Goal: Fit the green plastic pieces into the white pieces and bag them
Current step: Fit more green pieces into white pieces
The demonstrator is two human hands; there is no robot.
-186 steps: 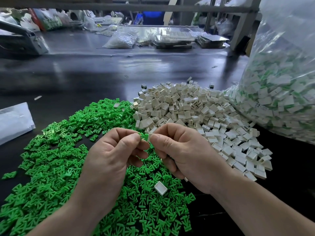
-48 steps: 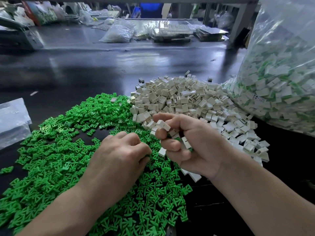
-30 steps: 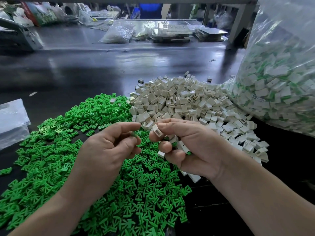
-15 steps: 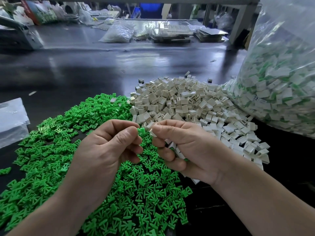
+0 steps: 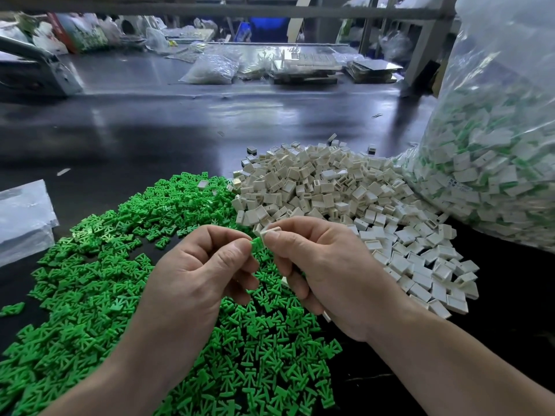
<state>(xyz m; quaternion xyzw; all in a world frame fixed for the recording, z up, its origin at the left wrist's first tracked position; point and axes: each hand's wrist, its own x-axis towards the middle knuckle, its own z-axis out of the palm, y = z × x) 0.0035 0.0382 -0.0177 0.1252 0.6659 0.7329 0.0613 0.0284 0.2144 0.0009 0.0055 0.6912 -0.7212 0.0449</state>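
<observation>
Nearest you, under both wrists, the heap of loose green pieces [image 5: 264, 355] spreads across the dark table [image 5: 150, 130], a great many of them not yet fitted. Above it, your left hand [image 5: 195, 280] pinches one green piece [image 5: 257, 243] between thumb and forefinger, with the other fingers curled under. Your right hand [image 5: 327, 271] pinches a white piece [image 5: 270, 232] the same way. The two pieces touch at your fingertips, and the green one looks only partly in, so I judge this fit as under way, not seated. Whether your right hand's curled lower fingers hold more pieces cannot be told. Just beyond your fingertips lies the pile of empty white pieces [image 5: 315, 187], also large. Right of your right hand and farther off, the big clear bag [image 5: 495, 160] stands well filled with assembled white-and-green pieces. Much is already bagged, and much remains. Left of your left hand lies a flat clear bag [image 5: 24, 217].
</observation>
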